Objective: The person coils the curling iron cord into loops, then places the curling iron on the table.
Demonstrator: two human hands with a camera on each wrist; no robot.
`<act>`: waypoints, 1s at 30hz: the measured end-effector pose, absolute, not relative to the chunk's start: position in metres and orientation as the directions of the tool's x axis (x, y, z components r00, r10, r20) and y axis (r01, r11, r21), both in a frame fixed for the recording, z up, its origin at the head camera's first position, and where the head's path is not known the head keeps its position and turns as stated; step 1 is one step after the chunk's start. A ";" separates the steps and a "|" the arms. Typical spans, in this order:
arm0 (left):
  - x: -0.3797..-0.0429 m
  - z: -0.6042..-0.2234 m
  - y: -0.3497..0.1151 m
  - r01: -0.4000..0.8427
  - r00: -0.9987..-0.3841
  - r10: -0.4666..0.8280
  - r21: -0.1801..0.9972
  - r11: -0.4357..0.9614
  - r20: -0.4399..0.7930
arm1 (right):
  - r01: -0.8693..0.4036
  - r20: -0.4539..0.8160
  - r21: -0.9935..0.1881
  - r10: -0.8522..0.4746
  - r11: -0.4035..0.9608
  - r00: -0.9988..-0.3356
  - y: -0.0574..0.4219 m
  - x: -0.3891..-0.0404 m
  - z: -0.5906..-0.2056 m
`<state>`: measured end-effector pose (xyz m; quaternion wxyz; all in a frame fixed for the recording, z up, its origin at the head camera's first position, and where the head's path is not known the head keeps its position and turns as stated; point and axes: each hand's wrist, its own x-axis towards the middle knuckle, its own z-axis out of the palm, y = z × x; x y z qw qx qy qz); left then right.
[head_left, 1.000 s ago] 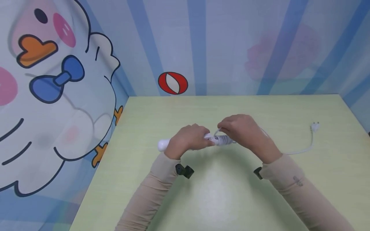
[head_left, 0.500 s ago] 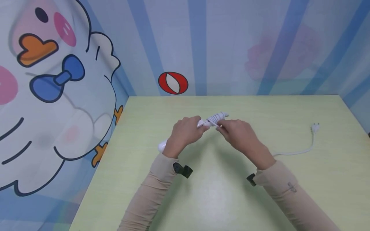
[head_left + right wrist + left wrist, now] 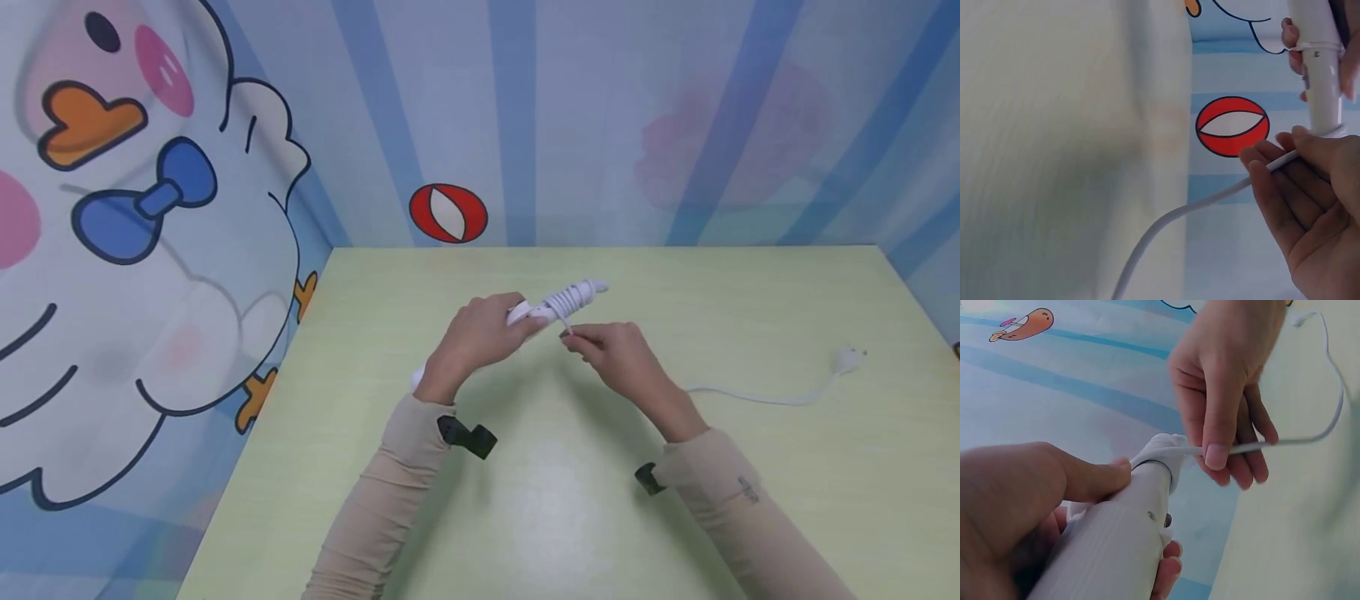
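Observation:
A white rod-shaped corded appliance (image 3: 1116, 544), much like a curling iron, is held up above the table in my left hand (image 3: 480, 335). The left thumb lies along its narrower part, fingers wrapped round the underside. White cord coils (image 3: 572, 298) circle the narrow end, which points up and to the right. My right hand (image 3: 621, 357) pinches the cord (image 3: 1210, 199) between thumb and fingers just below the coils. From there the loose cord runs right across the tabletop to a white two-pin plug (image 3: 849, 360). Much of the appliance is hidden behind the left hand in the head view.
The pale green table (image 3: 555, 517) reaches back to a blue striped backdrop (image 3: 600, 125) with a red-and-white ball printed on it. A large cartoon bird (image 3: 187, 333) is printed on the left side wall.
The appliance's wound end has swung up and away from the table. The right hand has come round to the near side of the coils, drawing the cord, and the plug has shifted right.

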<state>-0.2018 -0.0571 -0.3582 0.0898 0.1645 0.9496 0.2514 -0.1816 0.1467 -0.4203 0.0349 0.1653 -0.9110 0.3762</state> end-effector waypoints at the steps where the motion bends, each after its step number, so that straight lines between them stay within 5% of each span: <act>1: -0.202 -0.358 -0.057 0.266 -0.927 0.364 0.524 0.809 -0.093 | -0.324 0.189 -0.694 -0.272 0.643 -0.944 0.147 -0.183 -0.423; 12: -0.200 -0.357 -0.059 0.320 -0.857 0.510 0.701 0.637 -0.072 | -0.320 0.204 -0.812 -0.277 0.488 -0.939 0.163 -0.196 -0.435; 24: -0.199 -0.345 -0.069 0.432 -0.726 0.686 0.746 0.508 -0.046 | -0.329 0.211 -0.793 -0.275 0.513 -0.938 0.176 -0.199 -0.422; 30: -0.197 -0.338 -0.075 0.477 -0.639 0.764 0.735 0.483 -0.088 | -0.567 0.378 -0.712 -0.455 0.414 -0.806 0.178 -0.196 -0.414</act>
